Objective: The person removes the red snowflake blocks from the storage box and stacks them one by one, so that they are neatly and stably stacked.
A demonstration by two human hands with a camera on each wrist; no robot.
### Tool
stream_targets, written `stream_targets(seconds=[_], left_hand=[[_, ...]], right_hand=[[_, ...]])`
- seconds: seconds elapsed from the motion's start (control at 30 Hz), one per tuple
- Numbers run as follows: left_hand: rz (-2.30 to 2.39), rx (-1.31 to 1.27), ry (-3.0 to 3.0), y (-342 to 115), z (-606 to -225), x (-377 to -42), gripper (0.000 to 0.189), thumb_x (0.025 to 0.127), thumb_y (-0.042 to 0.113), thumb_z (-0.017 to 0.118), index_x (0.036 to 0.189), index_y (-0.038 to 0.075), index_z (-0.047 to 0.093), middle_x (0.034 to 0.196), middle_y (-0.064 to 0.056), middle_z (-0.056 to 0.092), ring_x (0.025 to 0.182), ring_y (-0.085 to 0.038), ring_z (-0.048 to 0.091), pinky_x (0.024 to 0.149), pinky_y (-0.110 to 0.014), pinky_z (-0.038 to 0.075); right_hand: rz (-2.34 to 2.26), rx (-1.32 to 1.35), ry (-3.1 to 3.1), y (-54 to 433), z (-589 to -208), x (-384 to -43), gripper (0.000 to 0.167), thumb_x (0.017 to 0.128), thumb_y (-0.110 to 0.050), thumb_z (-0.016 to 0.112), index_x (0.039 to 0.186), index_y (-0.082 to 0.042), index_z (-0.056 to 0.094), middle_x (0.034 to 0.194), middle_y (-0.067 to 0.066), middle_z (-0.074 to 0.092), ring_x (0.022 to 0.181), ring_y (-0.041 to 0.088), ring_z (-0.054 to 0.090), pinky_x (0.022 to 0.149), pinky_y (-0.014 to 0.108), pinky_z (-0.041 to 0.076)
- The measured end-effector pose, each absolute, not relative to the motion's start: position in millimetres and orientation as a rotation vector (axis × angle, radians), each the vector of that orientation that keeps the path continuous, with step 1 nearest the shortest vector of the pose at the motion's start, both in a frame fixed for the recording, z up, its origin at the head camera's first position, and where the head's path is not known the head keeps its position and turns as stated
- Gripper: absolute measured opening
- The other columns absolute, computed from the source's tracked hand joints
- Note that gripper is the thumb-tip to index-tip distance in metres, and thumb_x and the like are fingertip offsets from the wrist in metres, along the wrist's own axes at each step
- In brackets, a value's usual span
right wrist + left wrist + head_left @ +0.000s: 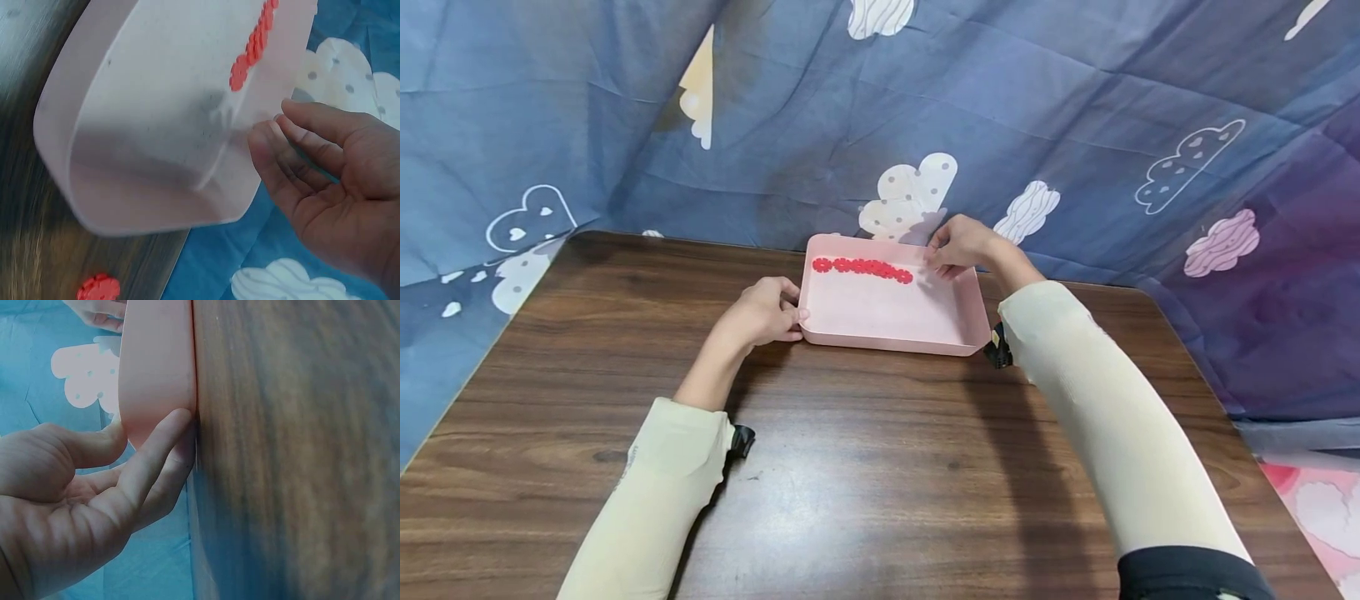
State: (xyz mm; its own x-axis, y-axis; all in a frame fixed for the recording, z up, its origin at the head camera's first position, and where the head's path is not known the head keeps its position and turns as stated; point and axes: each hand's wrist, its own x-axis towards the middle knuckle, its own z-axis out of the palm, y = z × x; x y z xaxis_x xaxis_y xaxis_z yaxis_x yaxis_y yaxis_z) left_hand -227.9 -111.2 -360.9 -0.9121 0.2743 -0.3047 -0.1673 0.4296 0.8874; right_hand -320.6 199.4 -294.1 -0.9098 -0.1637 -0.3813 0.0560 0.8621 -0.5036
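A shallow pink tray (895, 342) stands near the far edge of the table. A row of several red scalloped discs (868, 267) lies along its back wall, some overlapping. My left hand (765, 310) holds the tray at its left front corner. Seen from the left wrist, its thumb is at the rim and its fingers (153, 453) press the outer wall low down. My right hand (966, 243) is over the back wall, right of the row. Its fingers (265, 147) are loosely bent, fingertips close together at the wall, with nothing visible between them.
Another red disc (99, 287) lies on the wooden table (865, 467) outside the tray's right end, seen in the right wrist view. A blue curtain (760, 125) with cloud prints hangs right behind the table's far edge.
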Motion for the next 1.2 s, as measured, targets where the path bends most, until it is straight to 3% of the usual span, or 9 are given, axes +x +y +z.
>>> stream_targets(seconds=[0.17, 0.3, 0.57, 0.77, 1.0, 1.2], left_hand=[[1.469, 0.079, 2.291, -111, -361, -229, 0.035, 0.107, -0.001, 0.057, 0.141, -0.013, 0.053, 0.108, -0.020, 0.063, 0.089, -0.019, 0.069, 0.090, -0.031, 0.071], [1.457, 0.065, 2.292, -112, -360, -229, 0.036, 0.107, 0.000, 0.058, 0.141, -0.012, 0.053, 0.109, -0.020, 0.062, 0.088, -0.019, 0.069, 0.091, -0.033, 0.071], [1.450, 0.059, 2.296, -111, -359, -228, 0.038, 0.107, 0.000, 0.060, 0.143, -0.012, 0.052, 0.111, -0.023, 0.065, 0.083, -0.016, 0.068, 0.085, -0.029, 0.071], [1.464, 0.056, 2.291, -110, -359, -229, 0.036, 0.107, -0.001, 0.059, 0.140, -0.012, 0.053, 0.111, -0.023, 0.066, 0.084, -0.018, 0.068, 0.086, -0.030, 0.071], [1.463, 0.064, 2.295, -109, -359, -229, 0.036, 0.107, -0.002, 0.058, 0.140, -0.013, 0.053, 0.109, -0.023, 0.066, 0.083, -0.017, 0.068, 0.086, -0.030, 0.071], [1.464, 0.056, 2.295, -110, -360, -230, 0.035, 0.107, -0.002, 0.058, 0.141, -0.013, 0.053, 0.113, -0.025, 0.066, 0.085, -0.018, 0.068, 0.088, -0.031, 0.071]], right_hand=[[-0.747, -0.078, 2.575, 186, -300, -322, 0.023, 0.100, -0.003, 0.068, 0.119, 0.009, 0.068, 0.076, 0.003, 0.068, 0.066, 0.009, 0.067, 0.071, 0.026, 0.070], [-0.688, -0.072, 2.579, 177, -305, -324, 0.026, 0.101, -0.004, 0.068, 0.124, 0.007, 0.070, 0.083, 0.006, 0.069, 0.070, 0.013, 0.067, 0.079, 0.030, 0.071], [-0.502, -0.084, 2.644, 166, -316, -327, 0.022, 0.099, -0.013, 0.076, 0.116, 0.000, 0.075, 0.096, 0.009, 0.070, 0.086, 0.020, 0.069, 0.092, 0.033, 0.068], [-0.370, -0.117, 2.704, 162, -321, -328, 0.024, 0.097, -0.019, 0.081, 0.112, 0.000, 0.076, 0.096, 0.008, 0.073, 0.083, 0.016, 0.070, 0.085, 0.029, 0.067], [-0.286, -0.135, 2.746, 163, -326, -330, 0.022, 0.094, -0.022, 0.084, 0.102, -0.004, 0.074, 0.082, 0.005, 0.071, 0.078, 0.016, 0.065, 0.070, 0.021, 0.051], [-0.333, -0.144, 2.736, 163, -326, -330, 0.022, 0.091, -0.018, 0.087, 0.093, -0.008, 0.069, 0.073, -0.003, 0.062, 0.073, 0.014, 0.066, 0.066, 0.019, 0.052]])
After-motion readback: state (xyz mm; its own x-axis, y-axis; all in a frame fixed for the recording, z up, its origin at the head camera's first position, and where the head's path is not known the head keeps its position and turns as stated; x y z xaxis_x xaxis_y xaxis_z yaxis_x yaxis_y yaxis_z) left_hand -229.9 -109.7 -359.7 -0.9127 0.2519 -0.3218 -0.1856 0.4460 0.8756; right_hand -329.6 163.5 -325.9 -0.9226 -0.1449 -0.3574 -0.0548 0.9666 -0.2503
